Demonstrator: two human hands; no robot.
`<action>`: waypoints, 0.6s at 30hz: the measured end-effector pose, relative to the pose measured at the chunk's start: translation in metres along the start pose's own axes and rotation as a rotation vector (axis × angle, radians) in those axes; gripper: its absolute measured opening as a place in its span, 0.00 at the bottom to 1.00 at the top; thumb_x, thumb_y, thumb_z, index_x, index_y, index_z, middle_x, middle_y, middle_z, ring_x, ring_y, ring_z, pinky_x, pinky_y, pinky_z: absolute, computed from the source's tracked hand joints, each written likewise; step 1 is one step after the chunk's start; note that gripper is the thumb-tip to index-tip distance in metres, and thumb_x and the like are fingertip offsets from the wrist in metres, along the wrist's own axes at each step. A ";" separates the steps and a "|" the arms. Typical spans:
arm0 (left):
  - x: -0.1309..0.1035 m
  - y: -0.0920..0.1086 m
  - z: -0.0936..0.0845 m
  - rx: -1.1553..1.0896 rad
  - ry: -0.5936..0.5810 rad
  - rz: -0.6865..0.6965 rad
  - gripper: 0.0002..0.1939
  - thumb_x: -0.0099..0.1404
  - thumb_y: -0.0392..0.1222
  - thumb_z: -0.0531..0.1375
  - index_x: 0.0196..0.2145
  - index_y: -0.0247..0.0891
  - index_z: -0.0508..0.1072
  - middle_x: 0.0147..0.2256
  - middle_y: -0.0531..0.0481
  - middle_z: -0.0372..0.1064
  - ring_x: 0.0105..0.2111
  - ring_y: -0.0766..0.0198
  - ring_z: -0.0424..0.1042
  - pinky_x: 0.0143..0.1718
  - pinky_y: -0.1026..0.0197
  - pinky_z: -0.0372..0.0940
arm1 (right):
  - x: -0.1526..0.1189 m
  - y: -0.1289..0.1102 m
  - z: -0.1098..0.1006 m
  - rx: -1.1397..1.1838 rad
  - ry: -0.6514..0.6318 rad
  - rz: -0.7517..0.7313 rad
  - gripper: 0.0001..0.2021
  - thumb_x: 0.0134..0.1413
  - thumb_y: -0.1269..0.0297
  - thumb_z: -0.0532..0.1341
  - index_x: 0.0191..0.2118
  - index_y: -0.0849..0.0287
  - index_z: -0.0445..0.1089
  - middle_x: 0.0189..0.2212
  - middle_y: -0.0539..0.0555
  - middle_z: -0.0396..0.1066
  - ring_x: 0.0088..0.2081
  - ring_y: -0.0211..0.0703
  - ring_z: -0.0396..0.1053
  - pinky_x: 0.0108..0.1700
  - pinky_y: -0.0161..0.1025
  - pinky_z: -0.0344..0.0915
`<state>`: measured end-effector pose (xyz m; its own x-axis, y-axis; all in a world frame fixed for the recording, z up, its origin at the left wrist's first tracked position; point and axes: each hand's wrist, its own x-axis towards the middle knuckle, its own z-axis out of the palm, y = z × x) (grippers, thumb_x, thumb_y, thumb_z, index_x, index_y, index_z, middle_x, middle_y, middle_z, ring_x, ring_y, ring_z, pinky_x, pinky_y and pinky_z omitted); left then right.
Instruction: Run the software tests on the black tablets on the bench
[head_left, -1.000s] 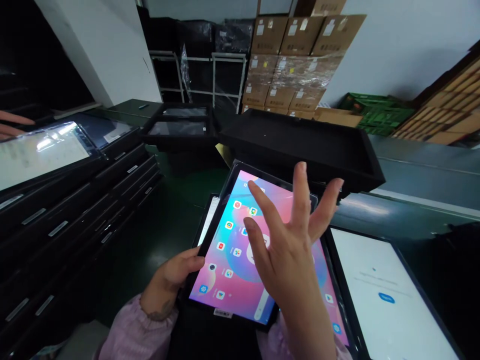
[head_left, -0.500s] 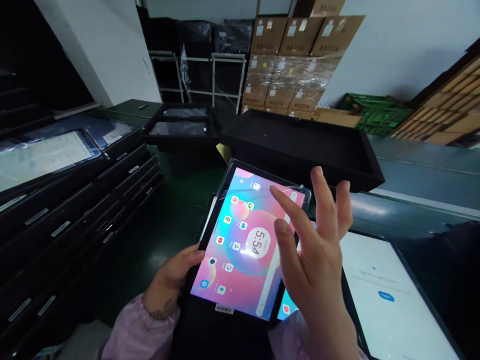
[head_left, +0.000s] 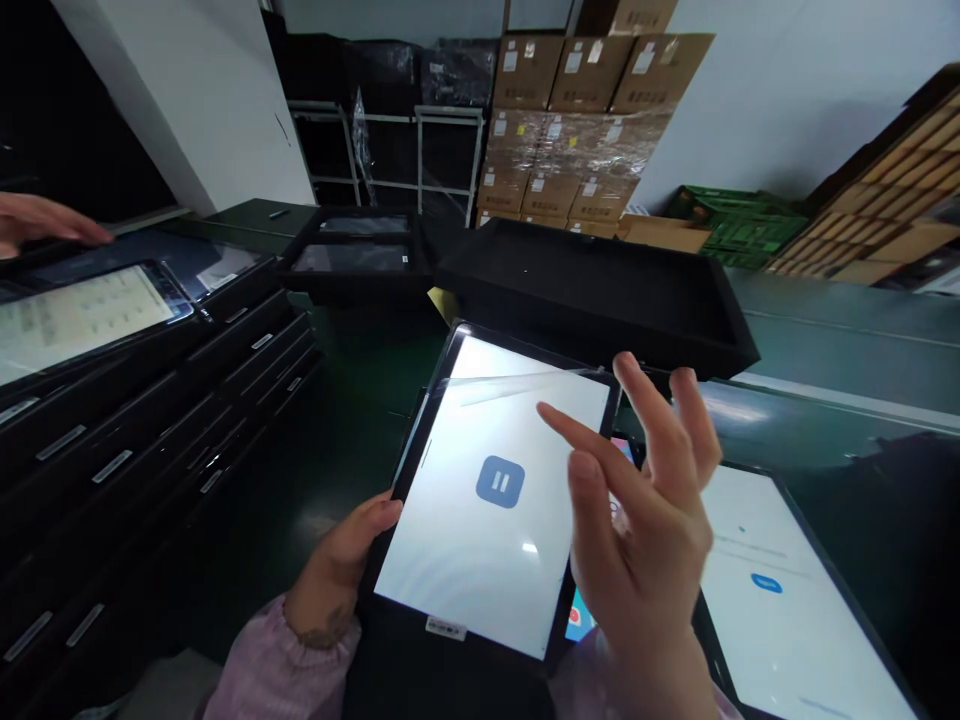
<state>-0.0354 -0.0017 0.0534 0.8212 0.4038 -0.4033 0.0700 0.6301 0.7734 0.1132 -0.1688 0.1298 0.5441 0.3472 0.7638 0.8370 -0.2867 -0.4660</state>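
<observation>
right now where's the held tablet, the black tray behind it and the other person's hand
held tablet (head_left: 495,490): head view, on the blue icon mid-screen
black tray (head_left: 600,300): head view, on its dark inner floor
other person's hand (head_left: 45,220): head view, on the knuckles

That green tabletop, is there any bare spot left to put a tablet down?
Bare green table shows between the stacked black trays and the held tablet, and behind the empty black tray at right. In front it is crowded: left hand, right hand, another lit tablet.

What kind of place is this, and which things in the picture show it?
Probably a factory or warehouse bench where tablets are checked: stacked cardboard boxes at the back, black trays piled to the left, and several lit tablets, one held by the left hand.
</observation>
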 end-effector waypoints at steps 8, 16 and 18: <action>-0.017 0.004 0.010 -0.096 0.080 0.008 0.21 0.61 0.57 0.67 0.37 0.34 0.82 0.32 0.43 0.81 0.39 0.48 0.80 0.43 0.53 0.73 | -0.009 0.015 -0.004 -0.013 0.089 -0.009 0.11 0.68 0.70 0.58 0.41 0.57 0.79 0.61 0.60 0.70 0.69 0.66 0.56 0.59 0.64 0.65; -0.017 0.005 0.010 -0.127 0.187 0.029 0.21 0.53 0.59 0.73 0.35 0.39 0.82 0.27 0.49 0.78 0.42 0.47 0.80 0.42 0.54 0.75 | -0.012 0.000 -0.003 0.044 -0.016 -0.128 0.10 0.65 0.72 0.60 0.38 0.54 0.79 0.57 0.55 0.72 0.67 0.63 0.60 0.56 0.59 0.68; -0.018 0.003 0.009 -0.145 0.179 -0.001 0.26 0.53 0.62 0.71 0.40 0.38 0.82 0.33 0.46 0.81 0.46 0.44 0.79 0.47 0.51 0.74 | -0.014 -0.006 -0.003 0.087 -0.070 -0.139 0.09 0.63 0.72 0.61 0.37 0.53 0.78 0.59 0.54 0.71 0.68 0.63 0.57 0.57 0.59 0.68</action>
<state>-0.0451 -0.0131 0.0669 0.7063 0.5062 -0.4949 -0.0214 0.7140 0.6998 0.1005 -0.1749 0.1229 0.4231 0.4407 0.7917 0.9045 -0.1542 -0.3976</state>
